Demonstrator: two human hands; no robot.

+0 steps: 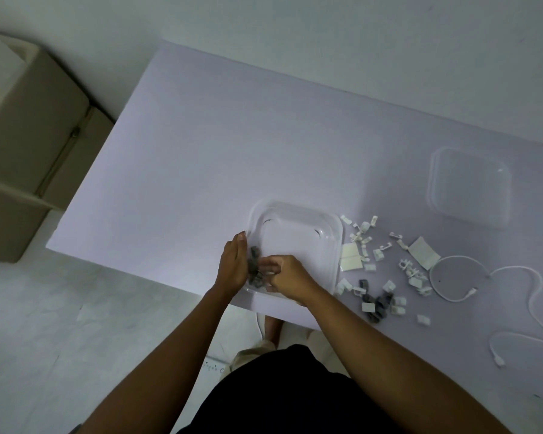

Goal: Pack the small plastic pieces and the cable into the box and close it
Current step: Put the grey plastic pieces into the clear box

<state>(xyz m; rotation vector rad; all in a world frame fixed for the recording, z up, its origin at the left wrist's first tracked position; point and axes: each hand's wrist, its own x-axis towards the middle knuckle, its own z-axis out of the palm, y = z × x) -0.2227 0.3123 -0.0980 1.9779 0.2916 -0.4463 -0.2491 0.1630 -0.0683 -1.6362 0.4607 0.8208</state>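
Note:
A clear plastic box (298, 223) stands open near the table's front edge. Several grey plastic pieces (254, 264) lie in its near-left corner. My left hand (232, 264) rests flat against the box's left side, fingers together. My right hand (287, 277) is curled inside the box, fingertips pinching at the grey pieces. Right of the box lies a scatter of small white pieces (386, 255) and a few grey ones (378, 303). A white cable (533, 296) snakes at the far right. The clear lid (470, 186) lies apart, further back.
White adhesive pads (350, 256) lie beside the box, and another pad (423, 252) sits among the pieces. Cardboard boxes (29, 136) stand on the floor to the left of the table. The table's front edge (138, 270) runs just under my wrists.

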